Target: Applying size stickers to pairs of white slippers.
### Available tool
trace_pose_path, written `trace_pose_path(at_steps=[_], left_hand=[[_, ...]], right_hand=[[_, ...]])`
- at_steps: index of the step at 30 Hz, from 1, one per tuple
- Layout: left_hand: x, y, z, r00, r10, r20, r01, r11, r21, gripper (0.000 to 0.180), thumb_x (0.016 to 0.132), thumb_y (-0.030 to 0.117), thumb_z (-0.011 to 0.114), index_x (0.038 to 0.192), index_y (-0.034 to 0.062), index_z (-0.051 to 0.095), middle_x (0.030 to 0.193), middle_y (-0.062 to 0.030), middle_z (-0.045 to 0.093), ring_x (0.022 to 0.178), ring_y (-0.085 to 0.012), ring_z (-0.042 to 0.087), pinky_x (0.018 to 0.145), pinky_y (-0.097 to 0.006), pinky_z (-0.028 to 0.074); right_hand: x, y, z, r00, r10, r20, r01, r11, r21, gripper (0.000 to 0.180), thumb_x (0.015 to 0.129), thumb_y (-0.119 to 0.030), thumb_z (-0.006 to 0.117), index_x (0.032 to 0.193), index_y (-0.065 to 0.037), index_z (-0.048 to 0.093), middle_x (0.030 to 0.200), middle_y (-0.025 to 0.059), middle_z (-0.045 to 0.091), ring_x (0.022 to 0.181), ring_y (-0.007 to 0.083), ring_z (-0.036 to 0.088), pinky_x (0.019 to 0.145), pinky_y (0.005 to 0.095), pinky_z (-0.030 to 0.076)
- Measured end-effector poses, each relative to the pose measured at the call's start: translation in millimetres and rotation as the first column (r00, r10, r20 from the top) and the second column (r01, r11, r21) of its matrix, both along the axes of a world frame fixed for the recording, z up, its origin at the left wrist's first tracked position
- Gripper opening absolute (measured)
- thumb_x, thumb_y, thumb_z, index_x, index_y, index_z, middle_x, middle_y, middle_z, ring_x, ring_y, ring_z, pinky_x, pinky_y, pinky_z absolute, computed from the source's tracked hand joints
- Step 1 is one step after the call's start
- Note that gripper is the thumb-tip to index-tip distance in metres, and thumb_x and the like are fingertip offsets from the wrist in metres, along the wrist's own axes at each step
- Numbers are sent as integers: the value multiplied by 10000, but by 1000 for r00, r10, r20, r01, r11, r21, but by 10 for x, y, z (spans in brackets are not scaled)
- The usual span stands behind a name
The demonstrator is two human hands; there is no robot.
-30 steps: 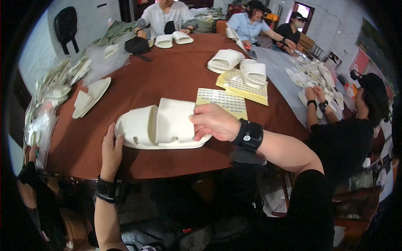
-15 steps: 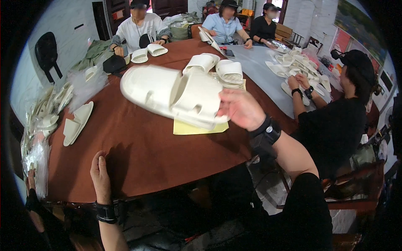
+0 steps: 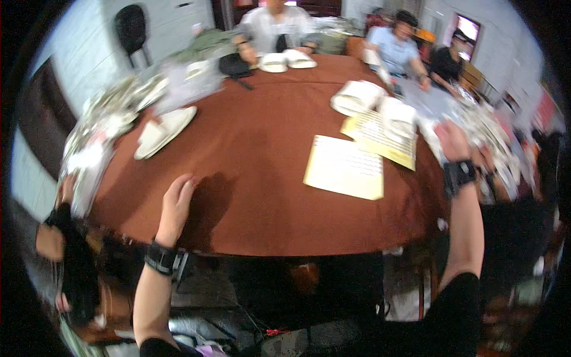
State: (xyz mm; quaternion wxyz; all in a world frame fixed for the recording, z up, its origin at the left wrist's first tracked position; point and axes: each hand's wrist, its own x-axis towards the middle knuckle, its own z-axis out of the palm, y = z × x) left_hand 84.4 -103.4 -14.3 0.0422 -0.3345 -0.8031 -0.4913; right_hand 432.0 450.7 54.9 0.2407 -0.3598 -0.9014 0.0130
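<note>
My left hand [image 3: 177, 207] hovers over the near left part of the brown-covered table [image 3: 262, 196], fingers stretched out and holding nothing. At the right edge of the table, my right hand [image 3: 454, 143] is smeared by motion; its fingers cannot be made out, nor can anything in them. It is nearest to a heap of cream slippers [image 3: 496, 137]. Left of it, a cream slipper [image 3: 397, 117] rests partly on a yellow printed sheet [image 3: 404, 156], with another slipper [image 3: 358, 97] beside it. A second yellow sheet [image 3: 345, 169] lies closer to me.
A single cream slipper [image 3: 166, 132] lies on its side at the left. Plastic-wrapped slippers [image 3: 98, 140] line the left edge. Across the table, a person in white [image 3: 276, 27] sits behind a pair of slippers [image 3: 286, 60]. Other people sit at the right.
The cream slipper my right hand held over the table no longer shows in front of me. That hand has swung right to the table's edge. The view has turned, and my left hand stays open.
</note>
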Motion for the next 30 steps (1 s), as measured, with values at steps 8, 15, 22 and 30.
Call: trace_pose_path(at_steps=[8, 15, 22, 30], left_hand=[[-982, -221, 389, 917, 148, 371, -222, 961, 165, 465, 917, 356, 511, 1165, -38, 512, 964, -100, 550, 804, -161, 535, 698, -319, 467], [-1737, -289, 391, 630, 201, 751, -601, 738, 306, 652, 906, 338, 506, 1372, -32, 241, 1358, -322, 268, 1195, -448, 377, 916, -531, 420], [-2150, -233, 263, 538, 152, 829, -703, 624, 342, 580, 917, 302, 470, 1398, 54, 262, 1434, -224, 238, 1272, -476, 269, 988, -595, 314], [-2684, -436, -36, 687, 207, 696, -596, 709, 377, 287, 890, 204, 502, 1116, 33, 541, 1007, -148, 608, 799, -292, 609, 638, -514, 518]], right_hand=[[-736, -829, 56, 429, -104, -897, -818, 376, -435, 363, 897, -138, 534, 1209, 24, 443, 1111, 117, 557, 982, 198, 555, 809, 319, 470], [-1316, -2147, 446, 332, 142, -932, -942, 94, -322, 146, 888, -45, 474, 1011, -4, 541, 912, 84, 591, 739, 140, 563, 683, 270, 465], [-1649, -2561, 288, 351, 133, -927, -923, -117, -367, 127, 888, -9, 455, 976, -14, 547, 892, 107, 610, 680, 153, 582, 638, 278, 485], [-1839, -2375, -200, 511, 71, -857, -851, -98, -516, 117, 892, -34, 469, 967, -15, 557, 882, 88, 605, 669, 134, 565, 627, 267, 475]])
